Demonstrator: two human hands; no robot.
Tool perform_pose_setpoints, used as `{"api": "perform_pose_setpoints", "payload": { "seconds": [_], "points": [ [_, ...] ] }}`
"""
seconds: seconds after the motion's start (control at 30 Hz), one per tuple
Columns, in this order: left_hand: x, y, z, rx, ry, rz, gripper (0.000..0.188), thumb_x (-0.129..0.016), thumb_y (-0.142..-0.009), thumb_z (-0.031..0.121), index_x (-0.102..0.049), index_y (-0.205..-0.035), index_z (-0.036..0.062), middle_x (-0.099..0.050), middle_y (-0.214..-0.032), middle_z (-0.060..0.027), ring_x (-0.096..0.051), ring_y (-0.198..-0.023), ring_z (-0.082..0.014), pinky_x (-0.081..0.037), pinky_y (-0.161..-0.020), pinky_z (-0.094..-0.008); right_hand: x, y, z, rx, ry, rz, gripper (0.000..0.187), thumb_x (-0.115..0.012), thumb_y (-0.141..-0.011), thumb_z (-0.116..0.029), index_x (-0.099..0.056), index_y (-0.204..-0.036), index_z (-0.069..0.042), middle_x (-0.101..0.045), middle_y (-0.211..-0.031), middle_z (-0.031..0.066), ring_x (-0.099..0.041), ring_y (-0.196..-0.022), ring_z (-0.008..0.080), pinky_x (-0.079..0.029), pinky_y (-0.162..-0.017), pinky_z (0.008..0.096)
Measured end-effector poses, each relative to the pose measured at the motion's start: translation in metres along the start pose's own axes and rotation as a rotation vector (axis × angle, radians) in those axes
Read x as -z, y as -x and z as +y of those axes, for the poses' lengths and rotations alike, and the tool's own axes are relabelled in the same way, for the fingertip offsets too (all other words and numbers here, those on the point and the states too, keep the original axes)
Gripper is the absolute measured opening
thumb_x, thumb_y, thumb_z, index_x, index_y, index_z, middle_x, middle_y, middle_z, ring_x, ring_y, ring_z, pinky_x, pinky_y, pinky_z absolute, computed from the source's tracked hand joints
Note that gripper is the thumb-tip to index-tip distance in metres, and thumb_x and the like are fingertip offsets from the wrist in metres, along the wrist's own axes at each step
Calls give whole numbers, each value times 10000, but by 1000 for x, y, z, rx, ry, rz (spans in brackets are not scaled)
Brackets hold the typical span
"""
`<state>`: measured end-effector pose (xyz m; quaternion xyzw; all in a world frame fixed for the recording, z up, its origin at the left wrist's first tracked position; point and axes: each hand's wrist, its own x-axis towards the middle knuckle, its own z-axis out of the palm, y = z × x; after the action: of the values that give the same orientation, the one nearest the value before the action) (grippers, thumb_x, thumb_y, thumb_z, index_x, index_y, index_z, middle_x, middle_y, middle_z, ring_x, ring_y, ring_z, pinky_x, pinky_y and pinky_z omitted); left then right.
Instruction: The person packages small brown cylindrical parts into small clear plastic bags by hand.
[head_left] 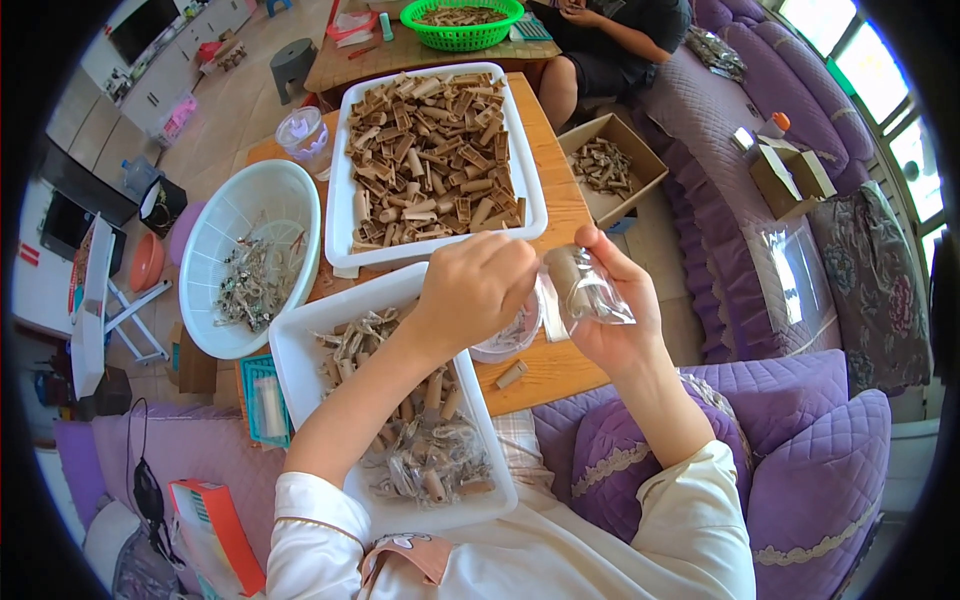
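My right hand (pixel 628 318) grips a small clear plastic bag (pixel 604 304) with a brown tube-shaped piece inside. Close to the bag's left side, my left hand (pixel 478 287) is closed with its fingertips bent together; whatever they pinch is hidden. Partly under my left forearm lies a white tray (pixel 497 490) of brown tubes and crinkled clear bags. Behind my hands is a round clear tub (pixel 507 345), mostly covered. A single brown tube (pixel 511 375) rests on the wooden table (pixel 560 372) in front of it.
A larger white tray (pixel 537 205) heaped with brown tube pieces stands beyond my hands. To its left is a pale basin (pixel 200 290) with crinkled wrappers. A cardboard box (pixel 640 185) of brown pieces sits right. Another person (pixel 625 40) sits beyond, near a green basket (pixel 462 38).
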<state>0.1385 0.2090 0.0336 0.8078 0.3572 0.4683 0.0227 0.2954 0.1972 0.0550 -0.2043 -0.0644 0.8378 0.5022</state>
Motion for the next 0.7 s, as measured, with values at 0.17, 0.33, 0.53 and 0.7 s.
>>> {"api": "perform_pose_setpoints", "payload": {
  "seconds": [0.17, 0.33, 0.53, 0.7],
  "points": [
    [16, 3, -7, -381, -375, 57, 160, -609, -651, 76, -453, -683, 96, -334, -564, 9, -426, -492, -109, -386, -411, -243, 1, -2, 5, -15, 54, -112, 281, -384, -899, -215, -436, -668, -63, -332, -507, -16, -396, -496, 89, -466, -585, 310],
    [40, 35, -6, -428, -467, -101, 110, -572, -670, 112, -476, -720, 129, -306, -562, 28, -393, -494, -94, -336, -418, -222, 6, -2, 25, -25, 677, 25, 370, -575, -811, -145, -334, -532, -134, -374, -471, -56, -312, -387, 26, -251, -354, 178],
    [131, 96, -26, 7, -371, -127, 69, -624, -691, 81, -570, -732, 96, -519, -635, -21, -532, -611, -171, -464, -575, -300, 16, 5, 69, -240, 988, -103, 407, -626, -726, 20, -310, -513, -122, -371, -511, -61, -320, -446, 13, -259, -396, 189],
    [205, 160, -22, 346, -602, -97, 42, -537, -799, 66, -556, -782, 33, -569, -698, -77, -585, -729, -212, -447, -798, -345, 35, 17, 122, -176, 1420, -699, 333, -593, -706, 43, -314, -546, -46, -375, -541, 5, -372, -484, 87, -321, -441, 259]
  ]
}}
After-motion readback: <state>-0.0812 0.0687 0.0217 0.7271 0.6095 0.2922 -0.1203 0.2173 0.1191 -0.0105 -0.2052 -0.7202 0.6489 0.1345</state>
